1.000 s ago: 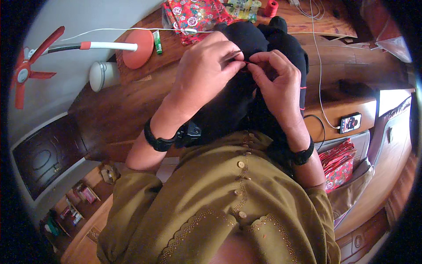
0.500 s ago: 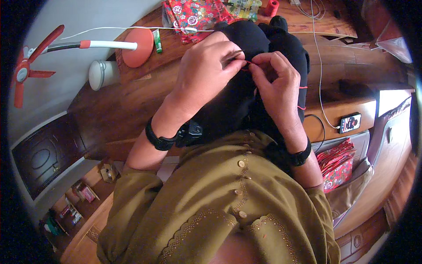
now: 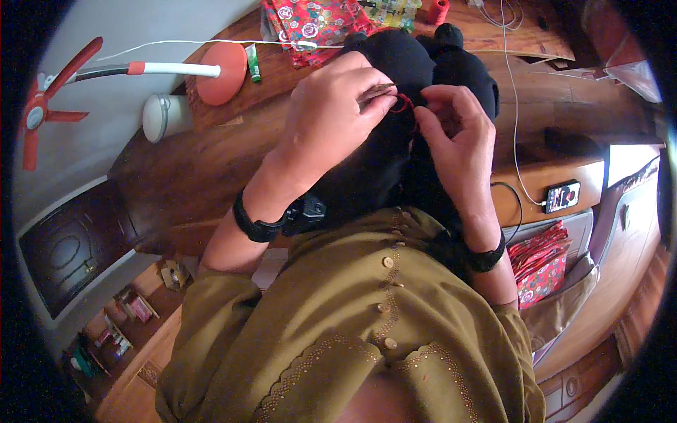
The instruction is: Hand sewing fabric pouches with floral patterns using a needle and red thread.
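Over my black-clad knees, my left hand (image 3: 337, 106) is closed with a thin dark pointed tool (image 3: 377, 91) between thumb and fingers; its exact kind is hard to make out. A small loop of red cord (image 3: 403, 103) shows right at that thumb tip. Close by, my right hand (image 3: 460, 130) is curled, thumb and index finger pinching near the cord's other side. Some of the cord runs down between the hands against the black trousers (image 3: 374, 162). The finger pads of both hands are partly hidden.
Ahead stands a wooden table (image 3: 275, 81) with red flowered fabric (image 3: 310, 28), a red thread spool (image 3: 437, 11) and a green tube (image 3: 252, 63). An orange fan (image 3: 42, 113) is at left. At right are a phone (image 3: 562, 197) on a white cable and folded red cloth (image 3: 541, 264).
My right hand has shifted a little to the right and away from the left. The red cord between them now forms a visible loop. My left hand has barely moved.
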Tool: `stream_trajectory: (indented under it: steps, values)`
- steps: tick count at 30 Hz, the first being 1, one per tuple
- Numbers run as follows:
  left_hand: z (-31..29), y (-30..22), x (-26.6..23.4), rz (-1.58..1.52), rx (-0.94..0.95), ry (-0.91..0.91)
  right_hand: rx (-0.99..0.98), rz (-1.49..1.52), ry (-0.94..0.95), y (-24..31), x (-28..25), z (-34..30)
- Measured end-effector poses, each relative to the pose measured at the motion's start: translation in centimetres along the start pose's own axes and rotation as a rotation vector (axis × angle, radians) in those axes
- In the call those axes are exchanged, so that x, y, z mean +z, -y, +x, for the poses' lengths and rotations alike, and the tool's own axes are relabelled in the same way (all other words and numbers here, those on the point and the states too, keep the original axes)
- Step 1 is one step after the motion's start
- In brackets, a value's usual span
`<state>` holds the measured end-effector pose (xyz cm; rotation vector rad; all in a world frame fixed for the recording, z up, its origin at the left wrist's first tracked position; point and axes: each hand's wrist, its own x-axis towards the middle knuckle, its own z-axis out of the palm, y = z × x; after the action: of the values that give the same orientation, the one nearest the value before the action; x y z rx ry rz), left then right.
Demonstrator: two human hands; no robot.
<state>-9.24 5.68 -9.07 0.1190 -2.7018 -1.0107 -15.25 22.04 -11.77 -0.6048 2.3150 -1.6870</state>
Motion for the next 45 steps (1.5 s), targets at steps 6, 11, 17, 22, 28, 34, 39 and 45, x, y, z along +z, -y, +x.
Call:
stream_trajectory:
  steps: [6,11,17,22,28,34,39,45]
  values:
    - [0.2,-0.2,-0.2,-0.001,-0.008,0.007,-0.017,-0.048,0.048,0.0,1.1,0.2]
    - [0.2,-0.2,-0.2,0.014,0.001,-0.002,-0.048,-0.06,0.037,-0.3,1.3,0.3]
    - [-0.1,-0.6,-0.6,-0.073,-0.101,-0.003,0.181,0.219,0.145,-0.2,0.8,0.3]
    - [0.0,-0.3,-1.1,-0.117,-0.059,-0.011,0.384,0.562,0.296,-0.2,0.1,0.4]
    - [0.3,-1.7,-1.7,-0.191,-0.17,0.08,0.405,0.664,0.369,-0.6,-0.2,0.4]
    - [0.2,-1.3,-1.5,-0.272,-0.198,0.12,0.42,0.669,0.372,-0.5,-0.3,0.3]
    - [0.1,-0.9,-1.3,-0.339,-0.253,0.144,0.403,0.671,0.399,-0.3,-0.4,0.3]
    - [0.2,-1.2,-1.5,-0.393,-0.303,0.203,0.408,0.618,0.388,0.2,-0.7,0.3]
